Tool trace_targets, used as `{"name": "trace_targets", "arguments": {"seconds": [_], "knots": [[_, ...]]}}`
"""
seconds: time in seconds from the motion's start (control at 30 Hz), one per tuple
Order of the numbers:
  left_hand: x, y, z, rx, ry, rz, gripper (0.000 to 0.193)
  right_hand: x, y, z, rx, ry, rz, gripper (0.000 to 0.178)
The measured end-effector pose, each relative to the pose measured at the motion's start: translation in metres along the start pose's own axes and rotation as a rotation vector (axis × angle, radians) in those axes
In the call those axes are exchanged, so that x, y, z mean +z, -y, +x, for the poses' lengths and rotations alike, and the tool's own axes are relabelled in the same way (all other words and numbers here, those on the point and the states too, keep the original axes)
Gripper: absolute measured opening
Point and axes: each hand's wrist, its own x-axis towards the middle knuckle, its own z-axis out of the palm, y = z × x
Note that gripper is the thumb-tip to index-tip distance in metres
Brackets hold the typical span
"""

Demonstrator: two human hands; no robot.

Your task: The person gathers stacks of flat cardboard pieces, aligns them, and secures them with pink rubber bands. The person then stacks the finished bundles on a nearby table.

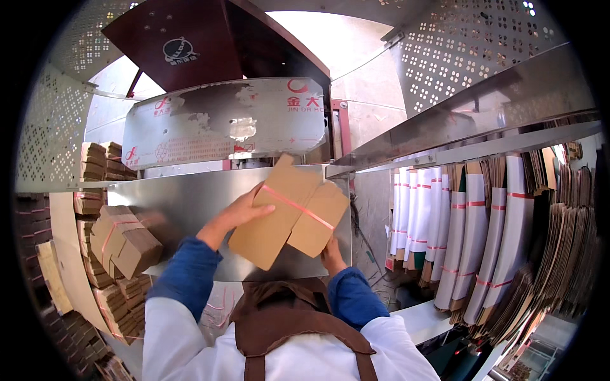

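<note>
Between my hands is a bundle of flat brown cardboard blanks [270, 232], crossed by a pink strap and tilted above a shiny metal tabletop [184, 190]. My left hand [244, 211] grips its left edge, thumb lying on the top face and fingers hidden beneath. At the lower right corner my right hand [332, 255] is closed on the bundle, most of its fingers out of sight. A second strapped cardboard bundle [130, 241] rests at the table's left end, apart from both hands.
Beyond the table stands a dark red machine [184, 47] with a worn metal cover plate [210, 124]. Stacked cardboard [121, 305] rises on the left. Strapped white and brown sheets [470, 222] stand on the right, below a long metal rail [457, 120]. Perforated panels [470, 57] flank the machine.
</note>
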Motion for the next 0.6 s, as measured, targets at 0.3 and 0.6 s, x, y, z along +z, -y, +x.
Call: {"name": "trace_targets", "arguments": {"seconds": [0.3,0.6], "knots": [[-0.05,-0.053,0.077,0.026,0.17,0.361,0.079,0.033,0.013,-0.008,0.047,-0.044,0.057,0.073],[-0.114,-0.004,-0.137,0.542,-0.467,0.672,0.055,0.04,-0.095,-0.046,-0.061,0.035,-0.484,0.036]]}}
